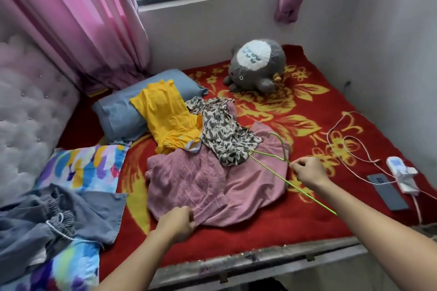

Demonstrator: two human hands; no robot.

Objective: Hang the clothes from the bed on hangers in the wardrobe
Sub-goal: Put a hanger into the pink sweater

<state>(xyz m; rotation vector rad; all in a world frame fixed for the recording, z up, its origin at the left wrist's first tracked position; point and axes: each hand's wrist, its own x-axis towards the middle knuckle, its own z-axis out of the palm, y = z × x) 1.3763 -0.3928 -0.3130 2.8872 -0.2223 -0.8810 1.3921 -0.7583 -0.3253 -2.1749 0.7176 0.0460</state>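
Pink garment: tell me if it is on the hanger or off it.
Off. The pink garment lies rumpled on the bed; the left hand grips its near edge, the right hand holds the green hanger bare.

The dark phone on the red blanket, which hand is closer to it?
Right. The right hand holding the green hanger is left of the phone; the left hand grips the pink garment much farther left.
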